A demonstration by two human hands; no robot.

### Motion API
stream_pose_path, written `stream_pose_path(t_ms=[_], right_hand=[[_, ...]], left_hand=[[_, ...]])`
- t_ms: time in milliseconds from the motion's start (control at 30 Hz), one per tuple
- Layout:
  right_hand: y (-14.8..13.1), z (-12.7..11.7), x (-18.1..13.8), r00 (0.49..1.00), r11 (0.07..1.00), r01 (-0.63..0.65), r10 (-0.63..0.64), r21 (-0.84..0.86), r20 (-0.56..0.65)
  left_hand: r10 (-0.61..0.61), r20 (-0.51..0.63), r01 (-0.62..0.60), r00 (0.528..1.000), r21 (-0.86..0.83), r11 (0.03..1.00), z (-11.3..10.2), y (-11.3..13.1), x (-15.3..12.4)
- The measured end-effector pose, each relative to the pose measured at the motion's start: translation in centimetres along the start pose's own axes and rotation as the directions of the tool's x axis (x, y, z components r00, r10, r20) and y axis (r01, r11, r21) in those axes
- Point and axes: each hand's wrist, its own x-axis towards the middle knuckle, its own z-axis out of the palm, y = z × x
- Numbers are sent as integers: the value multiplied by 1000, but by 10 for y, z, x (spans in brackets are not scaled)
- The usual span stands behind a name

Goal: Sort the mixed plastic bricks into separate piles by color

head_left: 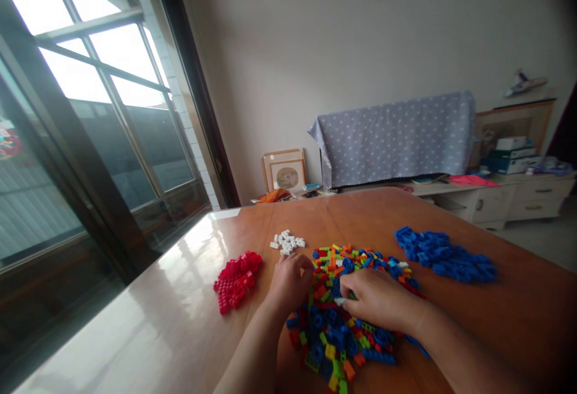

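Two hands curled, mixed bricks [342,316] beneath

A single head-worn view looks forward and steeply down across the glossy brown wooden table [473,334], close above it, tilted, with the window at the frame's left

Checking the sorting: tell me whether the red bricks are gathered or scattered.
Gathered: the red bricks lie in one tight heap on the table, left of the left hand.
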Motion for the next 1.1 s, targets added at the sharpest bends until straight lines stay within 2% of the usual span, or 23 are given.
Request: stream_pose_path(t_ms=[167,267,333,467,567,700,767,833,967,1100], right_hand=[[4,-5,0,999,996,-1,6,92,-54],[5,-7,1,995,977,36,-15,211,-100],[3,-6,3,992,962,56,-23,267,-125],[-1,-2,7,988,953,66,-22,296,-151],[-3,-2,7,986,945,88,-38,316,-161],[1,-5,7,978,948,82,-17,307,-209],[4,-6,7,975,956,77,-13,283,-220],[6,-6,7,975,962,71,-12,264,-220],[7,-6,7,975,964,70,-12,257,-221],[6,-9,7,969,962,76,-10,261,-245]], left_hand=[[-26,7,27,1000,-212,977,-1,9,0],[-47,131,99,990,-427,899,-3,19,-3],[-6,218,128,976,-547,827,-5,25,-6],[49,286,145,957,-619,772,-5,30,-8],[-36,282,204,959,-592,780,-2,23,-5],[-259,148,298,955,-500,813,2,-4,2],[-355,54,352,933,-335,874,3,-22,4],[-426,12,423,905,-133,896,3,-37,4],[-504,-53,506,862,138,851,4,-52,2],[-527,-127,542,840,144,828,5,-53,4]])
